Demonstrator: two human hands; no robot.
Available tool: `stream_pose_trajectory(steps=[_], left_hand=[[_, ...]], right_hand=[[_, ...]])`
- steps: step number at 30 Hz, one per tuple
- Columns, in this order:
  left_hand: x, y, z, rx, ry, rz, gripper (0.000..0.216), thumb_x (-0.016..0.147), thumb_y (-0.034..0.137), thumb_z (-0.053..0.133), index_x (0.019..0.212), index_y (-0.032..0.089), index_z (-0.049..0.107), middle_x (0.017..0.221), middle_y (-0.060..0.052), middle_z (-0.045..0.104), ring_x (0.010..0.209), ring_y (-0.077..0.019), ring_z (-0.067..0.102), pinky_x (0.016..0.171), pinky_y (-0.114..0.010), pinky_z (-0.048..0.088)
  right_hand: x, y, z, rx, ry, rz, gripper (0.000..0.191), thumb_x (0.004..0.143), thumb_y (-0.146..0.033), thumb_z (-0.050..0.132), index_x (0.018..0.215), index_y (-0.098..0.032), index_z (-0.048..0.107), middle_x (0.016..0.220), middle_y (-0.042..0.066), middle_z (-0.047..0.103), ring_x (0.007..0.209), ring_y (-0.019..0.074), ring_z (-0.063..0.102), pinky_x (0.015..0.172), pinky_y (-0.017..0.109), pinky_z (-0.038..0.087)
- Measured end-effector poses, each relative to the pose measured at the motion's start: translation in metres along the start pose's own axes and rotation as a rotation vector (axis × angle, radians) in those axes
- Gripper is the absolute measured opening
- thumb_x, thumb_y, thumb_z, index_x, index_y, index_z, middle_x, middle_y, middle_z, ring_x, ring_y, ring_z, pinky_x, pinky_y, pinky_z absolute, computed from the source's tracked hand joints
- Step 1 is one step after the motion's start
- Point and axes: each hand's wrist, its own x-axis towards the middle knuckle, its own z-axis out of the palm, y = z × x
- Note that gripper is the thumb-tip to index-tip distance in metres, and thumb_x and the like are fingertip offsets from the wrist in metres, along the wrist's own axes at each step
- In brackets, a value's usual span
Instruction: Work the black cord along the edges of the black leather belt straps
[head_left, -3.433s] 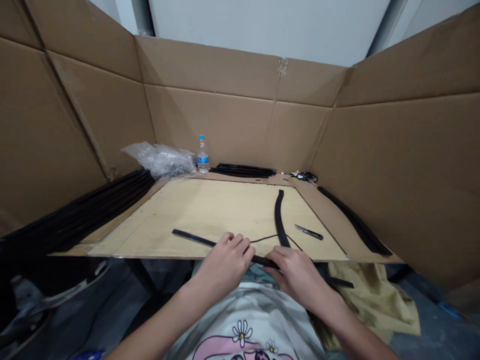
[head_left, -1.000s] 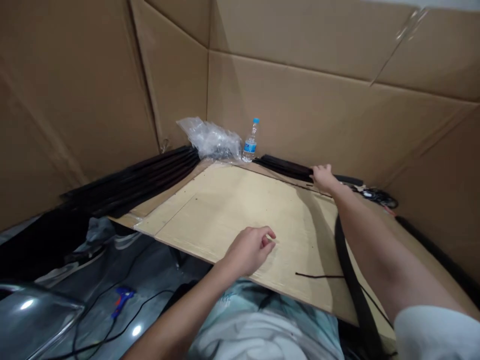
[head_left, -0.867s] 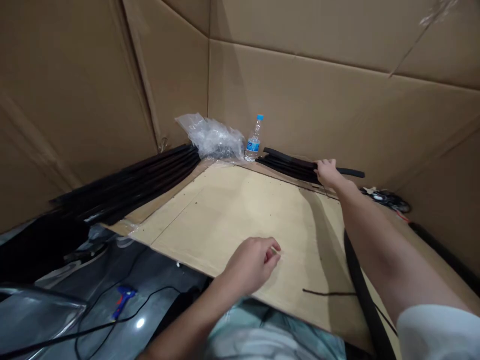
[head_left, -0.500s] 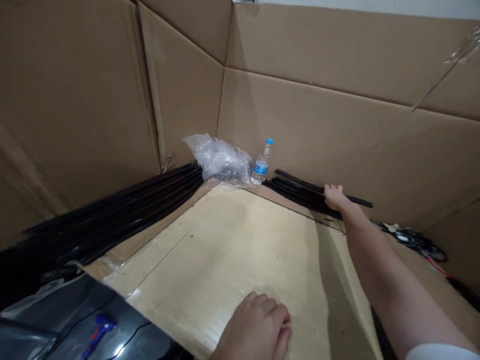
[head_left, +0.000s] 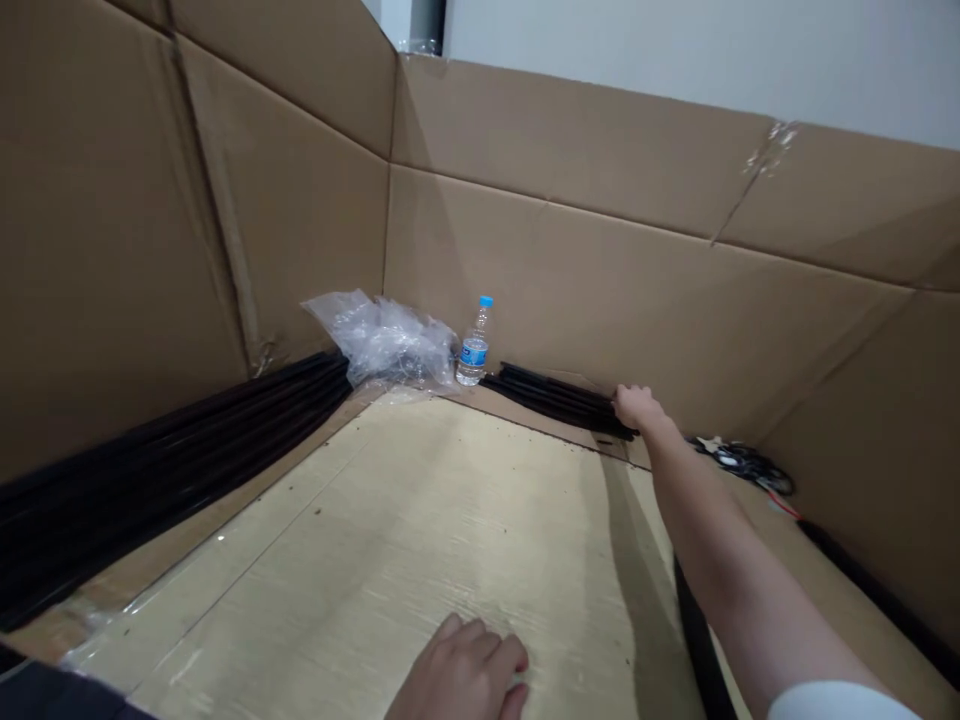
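Far out to the right, my right hand (head_left: 637,407) is closed at the right end of a bundle of thin black strips (head_left: 559,395) by the back cardboard wall. Its fingers curl over the end of the top strip; part of their grip is hidden. My left hand (head_left: 466,672) is low in the middle, over the pale board (head_left: 420,500), with fingers curled in and nothing visible in them. Left of the bundle stands a clear water bottle (head_left: 472,355) with a blue cap, upright beside a crumpled clear plastic bag (head_left: 390,345).
Tall cardboard walls (head_left: 600,270) enclose the back and sides. A thick bundle of long black strips (head_left: 187,450) lies along the left wall. At the right are tangled black cables (head_left: 750,465) and another long black strip (head_left: 877,580).
The strip in my right hand has come down from above the bundle and now lies along it. My left hand stays curled. The view has shifted to the right and up.
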Motion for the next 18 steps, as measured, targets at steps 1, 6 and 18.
stream_pose_trajectory(steps=[1,6,18], left_hand=[[0.0,0.005,-0.009,-0.012,-0.036,-0.042,0.015,0.079,0.011,0.055,0.085,0.022,0.063,0.073,0.0,0.069,0.07,-0.0186,0.061,0.065,-0.027,0.041],[-0.004,0.021,-0.032,-0.113,-0.088,-0.13,0.023,0.091,0.021,0.039,0.087,0.022,0.062,0.077,-0.004,0.067,0.077,-0.0226,0.059,0.067,-0.03,0.04],[-0.017,0.03,-0.036,-0.399,-0.002,-0.112,0.032,0.085,0.029,0.048,0.113,0.018,0.059,0.065,0.002,0.053,0.061,-0.0155,0.05,0.059,-0.024,0.035]], right_hand=[[-0.007,0.007,-0.004,0.016,-0.06,0.012,0.031,0.091,-0.031,0.056,0.118,-0.016,0.055,0.12,0.01,0.057,0.1,0.0221,0.06,0.084,0.042,0.052],[-0.063,0.044,-0.031,0.126,-0.367,0.062,0.029,0.092,-0.031,0.055,0.117,-0.017,0.056,0.118,0.009,0.059,0.097,0.0208,0.061,0.082,0.041,0.053],[-0.275,0.067,-0.05,0.382,-0.119,-0.077,0.026,0.088,-0.019,0.055,0.112,-0.015,0.061,0.105,0.01,0.066,0.098,0.0224,0.062,0.084,0.032,0.047]])
